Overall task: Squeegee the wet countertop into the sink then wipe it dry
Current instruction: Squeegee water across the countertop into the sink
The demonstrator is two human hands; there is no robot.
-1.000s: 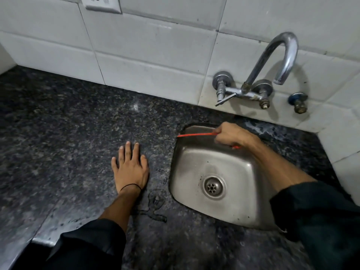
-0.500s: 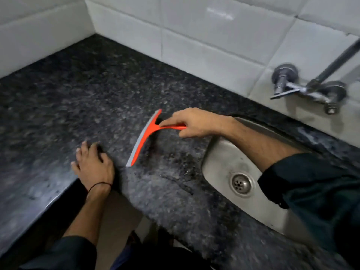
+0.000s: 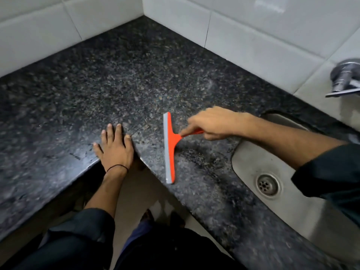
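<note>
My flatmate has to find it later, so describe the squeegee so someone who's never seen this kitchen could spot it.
Start at the steel sink set into the dark speckled countertop. Just left of it, the right hand holds a T-shaped squeegee by its handle. It is the only bright orange thing there, with a long grey rubber blade.

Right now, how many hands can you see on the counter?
2. The left hand lies flat at the countertop's inner corner edge; the right hand holds the orange squeegee near the sink.
</note>
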